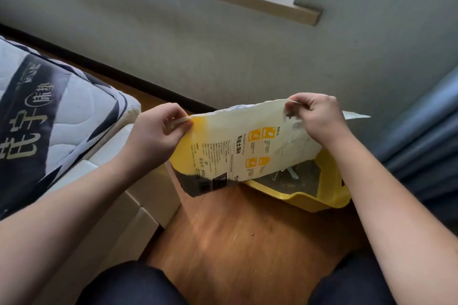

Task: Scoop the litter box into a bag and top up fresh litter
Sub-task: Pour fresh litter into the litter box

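The left grip (pixel 158 126) is pinching one top corner of the litter bag (pixel 245 148), thumb and fingers curled tight on the edge, and the right grip (pixel 313 116) is pinching the opposite top corner the same way, so neither is holding anything else. The bag is hanging stretched between the two grips, its long top edge running roughly left to right and rising slightly toward the right grip, with its printed cream and yellow face turned toward the camera and its dark lower end dropping away toward the floor (pixel 238 235). Just behind and below the bag, the yellow litter box (pixel 329 195) is sitting on the wooden floor with grey litter (pixel 292 181) inside, its near rim partly hidden by the bag. A white scoop (pixel 288 173) is lying in the litter. To the left, a quilted mattress (pixel 62 111) is resting on a pale bed base (pixel 138 208), and a blue curtain (pixel 426 131) is hanging at the right.
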Demonstrator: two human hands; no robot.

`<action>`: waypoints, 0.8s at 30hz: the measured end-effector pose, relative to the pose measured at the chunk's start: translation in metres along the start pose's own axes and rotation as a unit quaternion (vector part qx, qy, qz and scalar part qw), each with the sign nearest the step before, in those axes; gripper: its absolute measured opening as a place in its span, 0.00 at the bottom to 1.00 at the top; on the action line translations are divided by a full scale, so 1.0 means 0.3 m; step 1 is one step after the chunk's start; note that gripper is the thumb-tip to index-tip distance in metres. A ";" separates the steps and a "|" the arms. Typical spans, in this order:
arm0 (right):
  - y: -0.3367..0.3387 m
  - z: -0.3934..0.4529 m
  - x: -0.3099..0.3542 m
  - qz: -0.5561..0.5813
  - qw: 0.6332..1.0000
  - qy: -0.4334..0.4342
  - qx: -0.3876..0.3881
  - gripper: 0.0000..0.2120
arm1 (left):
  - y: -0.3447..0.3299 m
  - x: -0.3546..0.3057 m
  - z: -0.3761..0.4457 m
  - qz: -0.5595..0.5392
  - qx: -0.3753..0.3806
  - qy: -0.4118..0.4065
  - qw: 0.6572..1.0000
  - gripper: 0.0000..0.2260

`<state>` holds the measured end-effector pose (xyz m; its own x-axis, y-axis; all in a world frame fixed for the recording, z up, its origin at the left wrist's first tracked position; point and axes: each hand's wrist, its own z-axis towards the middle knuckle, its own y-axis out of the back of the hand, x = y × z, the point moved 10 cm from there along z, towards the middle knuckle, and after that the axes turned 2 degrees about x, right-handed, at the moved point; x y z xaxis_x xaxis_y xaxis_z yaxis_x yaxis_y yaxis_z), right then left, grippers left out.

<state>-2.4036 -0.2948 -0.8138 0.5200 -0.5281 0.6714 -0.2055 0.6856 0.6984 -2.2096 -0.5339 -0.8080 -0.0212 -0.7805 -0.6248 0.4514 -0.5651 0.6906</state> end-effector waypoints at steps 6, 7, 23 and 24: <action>-0.027 -0.008 -0.055 0.019 1.000 -0.010 0.022 0.11 | -0.024 -0.019 -0.010 0.027 0.013 -0.034 0.999 0.03; -0.034 -0.008 -0.067 0.021 0.999 -0.016 0.026 0.11 | -0.027 -0.023 -0.012 0.030 0.013 -0.039 0.999 0.03; 0.016 -0.010 -0.125 0.031 0.998 -0.050 -0.004 0.10 | -0.005 -0.102 0.103 0.057 -0.018 -0.066 0.996 0.04; 0.018 -0.012 -0.129 0.033 0.998 -0.053 -0.006 0.10 | -0.006 -0.102 0.112 0.052 -0.021 -0.069 0.996 0.04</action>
<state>-2.4220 -0.2688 -0.8369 0.4149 -0.5315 0.7385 -0.2262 0.7259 0.6495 -2.2396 -0.5180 -0.7779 -0.0932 -0.8647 -0.4936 0.4948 -0.4704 0.7307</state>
